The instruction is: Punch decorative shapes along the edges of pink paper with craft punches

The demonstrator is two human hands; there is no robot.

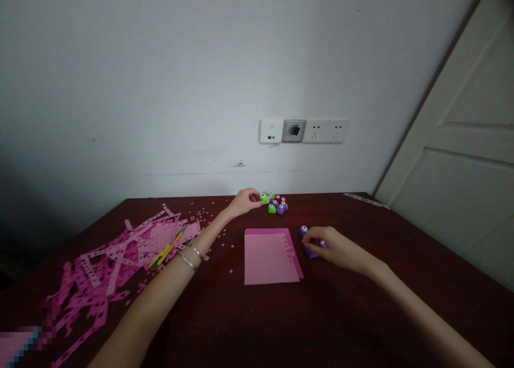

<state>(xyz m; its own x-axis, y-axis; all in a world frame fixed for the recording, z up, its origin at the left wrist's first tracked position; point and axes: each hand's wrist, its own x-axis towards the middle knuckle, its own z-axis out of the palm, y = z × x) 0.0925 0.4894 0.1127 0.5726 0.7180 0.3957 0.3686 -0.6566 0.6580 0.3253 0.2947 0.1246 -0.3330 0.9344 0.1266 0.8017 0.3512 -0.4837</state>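
My left hand [246, 201] reaches to the back of the table, thumb and fingers closed on a green craft paper punch [264, 198] with a white button. Right beside it stands a cluster of several small green, purple and red paper punches [281, 208]. On the right, the fingers of my right hand [327, 243] curl over a purple paper punch [311, 252], partly hiding it. Another purple punch [304, 230] sits just behind those fingers. Between my arms lie stacked pink paper sheets [269, 261], the top one with small punched holes along its right side.
Left of my arm spreads a heap of punched pink paper strips [116, 261], a yellow utility knife [167, 248] on top. Tiny paper cut-outs [201, 212] are scattered nearby. A flat strip [366, 200] lies at the back right. Behind the table rises a wall with sockets [325, 131].
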